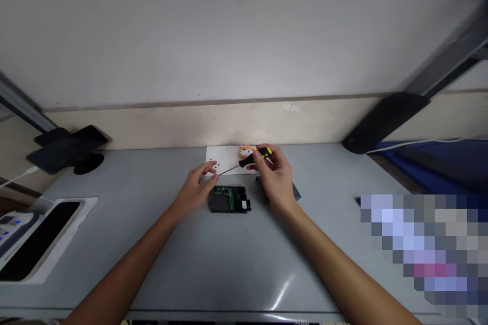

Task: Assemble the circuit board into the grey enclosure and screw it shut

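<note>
Both forearms: I see them slant inward from the near side of the bench (229, 269), converging toward its far middle.
Right grip (277, 173): wrapped round the handle of the screwdriver (249, 159), thumb laid along it, wrist above a dark flat piece (296, 193).
Left grip (198, 184): thumb and fingers parted by a narrow gap at the shaft's tip; whether it pinches anything small, I cannot tell.
Screwdriver: held with its shaft sloping left and down, by the near edge of the white paper (225, 156).
Dark specks (218, 164): on the paper, perhaps screws.
Circuit board (231, 198): in dark casing, just nearer than the tip.
Shaft handling: I'd steady the tip with light left fingertips, and stand the shaft upright before any turning, pressing gently.
</note>
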`<state>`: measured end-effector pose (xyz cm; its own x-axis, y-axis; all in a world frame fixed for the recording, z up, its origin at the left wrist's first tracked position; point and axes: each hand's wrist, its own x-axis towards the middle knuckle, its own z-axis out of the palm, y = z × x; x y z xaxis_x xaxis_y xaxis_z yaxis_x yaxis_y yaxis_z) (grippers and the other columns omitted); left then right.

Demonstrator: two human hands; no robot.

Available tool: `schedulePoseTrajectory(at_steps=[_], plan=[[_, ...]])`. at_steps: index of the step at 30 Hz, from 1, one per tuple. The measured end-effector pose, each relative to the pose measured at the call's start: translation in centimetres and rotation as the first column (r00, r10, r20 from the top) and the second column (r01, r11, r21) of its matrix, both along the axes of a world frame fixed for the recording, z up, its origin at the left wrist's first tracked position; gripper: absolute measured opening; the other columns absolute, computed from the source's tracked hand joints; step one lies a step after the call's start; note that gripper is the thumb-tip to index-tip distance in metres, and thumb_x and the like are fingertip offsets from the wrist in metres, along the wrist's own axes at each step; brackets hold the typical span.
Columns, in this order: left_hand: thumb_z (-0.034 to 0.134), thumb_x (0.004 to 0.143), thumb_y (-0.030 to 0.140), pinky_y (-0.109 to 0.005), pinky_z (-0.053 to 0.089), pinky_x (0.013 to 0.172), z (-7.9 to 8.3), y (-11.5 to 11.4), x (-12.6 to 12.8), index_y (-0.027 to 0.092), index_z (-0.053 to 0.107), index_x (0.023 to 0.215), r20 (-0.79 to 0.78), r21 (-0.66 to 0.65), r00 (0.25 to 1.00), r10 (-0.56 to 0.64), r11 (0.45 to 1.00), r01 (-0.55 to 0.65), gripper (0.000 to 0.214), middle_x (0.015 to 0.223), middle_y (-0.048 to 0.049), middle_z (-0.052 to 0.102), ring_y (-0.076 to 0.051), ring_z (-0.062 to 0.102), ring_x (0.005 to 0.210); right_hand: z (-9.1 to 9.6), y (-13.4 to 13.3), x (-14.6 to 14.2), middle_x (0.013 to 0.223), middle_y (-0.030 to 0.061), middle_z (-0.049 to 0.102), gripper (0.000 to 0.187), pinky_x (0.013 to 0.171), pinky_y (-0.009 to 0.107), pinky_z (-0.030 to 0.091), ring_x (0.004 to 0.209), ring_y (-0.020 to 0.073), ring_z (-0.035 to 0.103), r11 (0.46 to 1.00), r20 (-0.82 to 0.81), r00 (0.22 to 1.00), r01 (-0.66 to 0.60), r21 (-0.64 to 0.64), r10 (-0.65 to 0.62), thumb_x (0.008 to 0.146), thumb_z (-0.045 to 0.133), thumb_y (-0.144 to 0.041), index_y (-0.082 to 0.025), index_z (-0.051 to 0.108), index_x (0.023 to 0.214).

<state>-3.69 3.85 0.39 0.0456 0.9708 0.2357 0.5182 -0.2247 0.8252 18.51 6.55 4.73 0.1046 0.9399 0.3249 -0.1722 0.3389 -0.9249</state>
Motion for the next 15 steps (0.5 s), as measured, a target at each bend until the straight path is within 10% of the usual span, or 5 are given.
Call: schedulePoseTrajectory(at_steps=[9,15], plan=[[0.04,0.106,0.036,-0.03,0.047,0.071,0.5,0.05,-0.2,0.021,0.067,0.095,-0.188,0.01,0.982,-0.01,1.0,0.012,0.033,0.077,-0.0006,0.067,-0.017,0.063,0.072,-0.05,-0.67,-0.08,0.119,0.0052,0.068,0.027,0.078,0.038,0.057,0.082,0.0165,0.064,0.998,0.259,0.964,-0.062,0.029,0.053,0.089,0.073,-0.043,-0.027,0.068,0.11],[0.038,0.106,0.03,-0.033,0.046,0.079,0.82,-0.38,0.19,0.021,0.061,0.089,-0.349,0.08,0.935,-0.056,0.993,0.089,0.031,0.083,-0.0024,0.067,-0.019,0.063,0.08,-0.09,-0.77,-0.15,0.119,0.0049,0.067,0.028,0.078,0.038,0.056,0.085,0.017,0.063,0.997,0.27,0.962,-0.059,0.046,0.044,0.089,0.073,-0.044,-0.028,0.068,0.111]])
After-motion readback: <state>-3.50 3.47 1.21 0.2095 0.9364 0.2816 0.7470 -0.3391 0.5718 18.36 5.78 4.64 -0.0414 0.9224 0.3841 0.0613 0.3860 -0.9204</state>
